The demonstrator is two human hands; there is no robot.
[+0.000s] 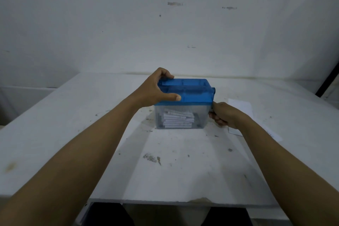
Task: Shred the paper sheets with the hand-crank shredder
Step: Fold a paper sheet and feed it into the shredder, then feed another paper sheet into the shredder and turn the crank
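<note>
A hand-crank shredder with a blue top and a clear bin stands in the middle of the white table. White paper strips lie stacked inside the bin. My left hand grips the blue top's left end, thumb on the front, fingers over the back edge. My right hand is curled round the crank handle at the shredder's right side; the handle itself is mostly hidden. Paper sheets lie flat on the table just right of the shredder, partly behind my right hand.
The table surface carries dark stains and specks. A white wall rises right behind the table. A dark pole leans at the far right edge. The table's near edge runs just above my legs.
</note>
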